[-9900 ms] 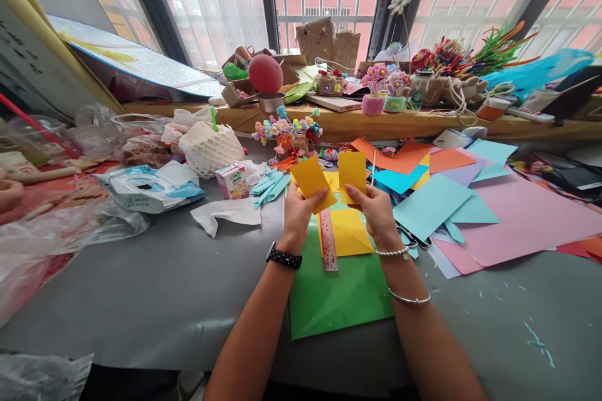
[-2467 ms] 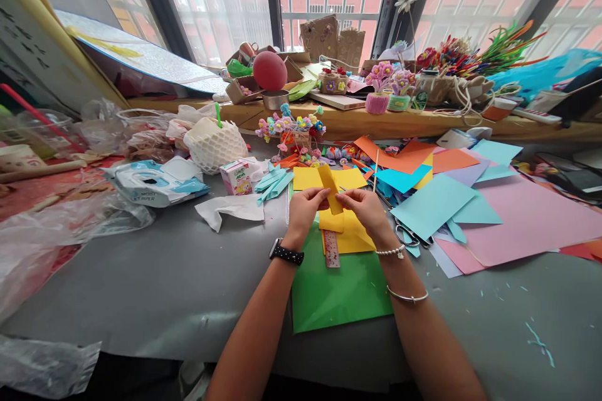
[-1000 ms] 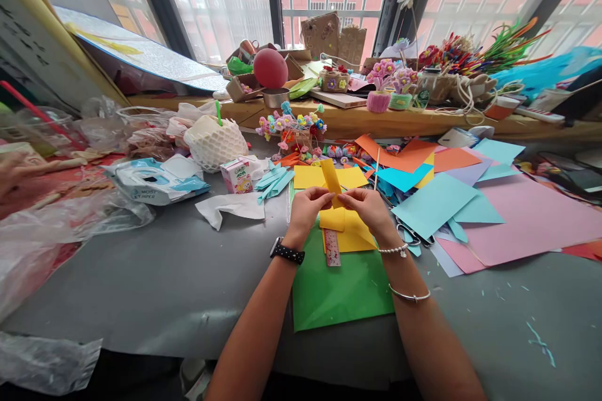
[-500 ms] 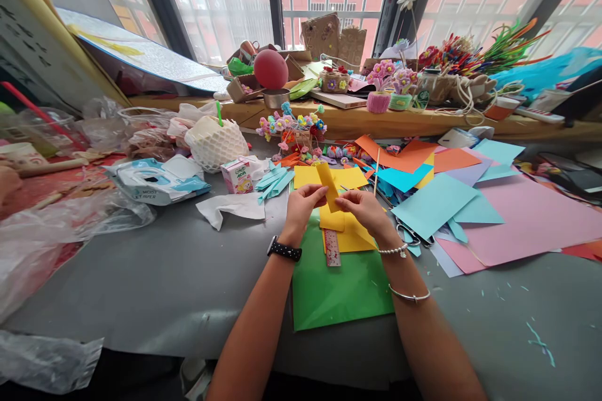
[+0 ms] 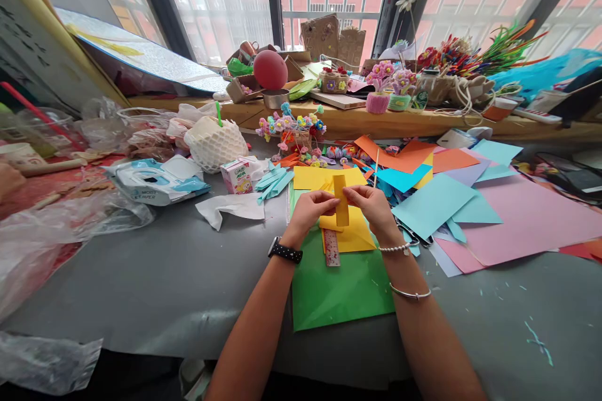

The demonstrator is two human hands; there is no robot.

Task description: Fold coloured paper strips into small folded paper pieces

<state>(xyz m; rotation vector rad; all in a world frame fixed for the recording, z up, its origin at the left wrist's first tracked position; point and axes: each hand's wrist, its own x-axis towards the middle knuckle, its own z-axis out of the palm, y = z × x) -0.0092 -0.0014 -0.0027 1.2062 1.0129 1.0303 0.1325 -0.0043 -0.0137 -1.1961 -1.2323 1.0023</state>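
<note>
Between my hands, a narrow strip of yellow paper (image 5: pixel 342 203) stands nearly upright above the table. My left hand (image 5: pixel 313 210) pinches its left edge between thumb and fingers. On the other side, my right hand (image 5: pixel 369 202) pinches the strip's right edge. Below lie yellow sheets (image 5: pixel 360 235) on a green sheet (image 5: pixel 341 301). A short patterned ruler (image 5: pixel 332 249) rests across the edge of the yellow paper. Scissors (image 5: pixel 411 237) sit beside my right wrist, partly covered by light blue paper (image 5: pixel 435 198).
Coloured sheets, among them a pink one (image 5: pixel 531 219), spread over the right side. Folded light blue strips (image 5: pixel 275 182), a small box (image 5: pixel 236 175), a tissue (image 5: pixel 230 208) and a wipes pack (image 5: pixel 157 180) lie left. Behind stands a flower basket (image 5: pixel 296 131). Another person's hand (image 5: pixel 9 178) shows far left.
The yellow strip has turned from a leftward tilt to nearly upright and sits slightly further right and lower. Both my hands still hold it, with their grips shifted.
</note>
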